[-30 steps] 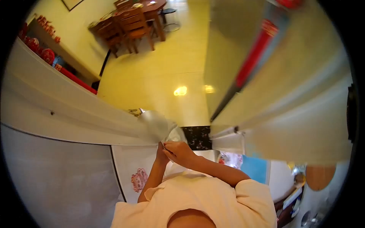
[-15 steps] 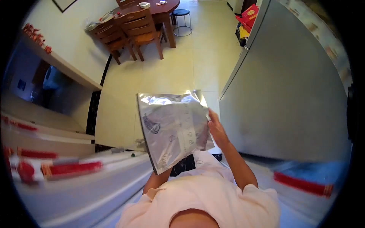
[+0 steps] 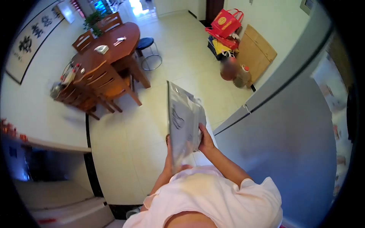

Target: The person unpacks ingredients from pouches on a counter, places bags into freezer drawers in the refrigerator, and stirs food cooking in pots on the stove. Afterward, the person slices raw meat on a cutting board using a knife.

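A silver plastic package with dark printing is held upright in front of my chest, its left edge turned toward me. My right hand grips its right side, with fingers bent against the plastic. At the lower left edge is my left hand, closed on the package, its fingers mostly hidden behind it. Below the package is my light-coloured shirt.
A wooden table with chairs and a round stool stands at upper left. Red bags, a jug and a wooden board lie by the far wall. A large grey appliance stands at right.
The view has turned from the doorway toward the room, bringing the table, bags and board into sight. The package came up before me and has since turned more edge-on, both hands on it.
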`<state>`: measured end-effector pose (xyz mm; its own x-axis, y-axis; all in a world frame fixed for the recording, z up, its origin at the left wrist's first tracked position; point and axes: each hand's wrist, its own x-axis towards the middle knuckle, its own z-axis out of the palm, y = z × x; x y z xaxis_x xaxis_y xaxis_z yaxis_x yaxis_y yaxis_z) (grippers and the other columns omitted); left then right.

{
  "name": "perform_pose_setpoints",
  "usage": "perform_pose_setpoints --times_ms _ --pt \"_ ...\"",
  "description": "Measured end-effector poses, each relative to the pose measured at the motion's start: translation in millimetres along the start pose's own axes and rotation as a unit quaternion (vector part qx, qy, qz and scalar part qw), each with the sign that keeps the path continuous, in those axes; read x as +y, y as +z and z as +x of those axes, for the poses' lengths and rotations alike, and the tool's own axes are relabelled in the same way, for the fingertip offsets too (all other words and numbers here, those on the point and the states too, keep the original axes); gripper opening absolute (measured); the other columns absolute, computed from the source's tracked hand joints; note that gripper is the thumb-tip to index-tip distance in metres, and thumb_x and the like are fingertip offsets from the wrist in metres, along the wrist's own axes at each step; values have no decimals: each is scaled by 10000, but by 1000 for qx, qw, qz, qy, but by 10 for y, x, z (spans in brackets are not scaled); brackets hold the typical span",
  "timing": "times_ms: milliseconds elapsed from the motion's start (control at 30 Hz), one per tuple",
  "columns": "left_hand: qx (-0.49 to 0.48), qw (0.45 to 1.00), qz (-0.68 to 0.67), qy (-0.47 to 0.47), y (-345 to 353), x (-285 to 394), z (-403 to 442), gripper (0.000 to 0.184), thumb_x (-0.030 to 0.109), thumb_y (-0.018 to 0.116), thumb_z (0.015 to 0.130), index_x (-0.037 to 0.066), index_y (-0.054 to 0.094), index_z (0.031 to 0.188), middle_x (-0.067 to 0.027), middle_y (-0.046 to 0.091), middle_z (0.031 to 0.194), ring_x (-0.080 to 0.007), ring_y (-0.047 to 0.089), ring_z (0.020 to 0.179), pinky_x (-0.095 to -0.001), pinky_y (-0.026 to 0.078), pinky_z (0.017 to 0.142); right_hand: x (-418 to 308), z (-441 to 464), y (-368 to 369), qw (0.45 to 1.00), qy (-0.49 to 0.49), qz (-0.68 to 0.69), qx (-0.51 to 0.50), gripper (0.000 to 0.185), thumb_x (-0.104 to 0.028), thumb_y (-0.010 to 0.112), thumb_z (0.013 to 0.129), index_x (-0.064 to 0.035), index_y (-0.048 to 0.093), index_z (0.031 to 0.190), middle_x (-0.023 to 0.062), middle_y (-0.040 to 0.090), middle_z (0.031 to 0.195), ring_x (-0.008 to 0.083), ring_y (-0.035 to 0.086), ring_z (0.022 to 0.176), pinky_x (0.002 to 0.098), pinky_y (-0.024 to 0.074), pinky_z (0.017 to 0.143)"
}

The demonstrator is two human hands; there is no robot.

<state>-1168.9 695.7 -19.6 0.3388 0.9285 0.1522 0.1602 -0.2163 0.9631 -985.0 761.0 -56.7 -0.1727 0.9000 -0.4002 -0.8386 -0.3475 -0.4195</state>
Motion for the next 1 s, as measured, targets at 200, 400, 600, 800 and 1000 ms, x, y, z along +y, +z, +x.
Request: perform_pose_setpoints --times_ms 200,400,600,800,1000 --pt "-59 949 -224 -215 -552 -594 2183 792 107 808 651 -3 381 1309 -135 475 1276 -229 461 1188 -372 407 978 -665 946 1148 963 -204 122 126 497 -399 477 939 -84 386 1312 54 456 1299 178 439 1167 344 318 1025" --pt "-114 821 -502 -249 -307 -492 4218 577 102 655 729 8 443 1258 -121 561 1170 -277 559 1070 -423 455 944 -1549 1715 1378 854 -464 -95 217 357 -143 517 930 -55 399 1255 2 474 1069 102 443 988 240 371 878" --pt "-183 719 -580 -337 268 -695 5968 557 154 616 680 3 502 1203 -119 584 1139 -294 576 1044 -437 463 944 -2662 2277 979 744 -601 -204 208 455 -151 537 918 -31 353 1317 109 504 1203 192 511 1083 334 390 956" --pt "-317 716 -532 -323 727 -1079 7444 643 121 641 631 2 467 1239 -104 582 1159 -270 553 1091 -387 439 979 -3690 2340 -491 593 -659 105 450 401 -206 540 922 -63 412 1274 107 527 1227 218 528 1094 382 414 950" --pt "-452 669 -489 -330 657 -985 7960 732 187 657 597 20 438 1276 -112 546 1205 -300 525 1117 -426 420 992 -2964 1931 -961 350 -761 376 396 209 -125 552 885 -47 531 1077 81 594 1097 212 542 1075 416 423 956"
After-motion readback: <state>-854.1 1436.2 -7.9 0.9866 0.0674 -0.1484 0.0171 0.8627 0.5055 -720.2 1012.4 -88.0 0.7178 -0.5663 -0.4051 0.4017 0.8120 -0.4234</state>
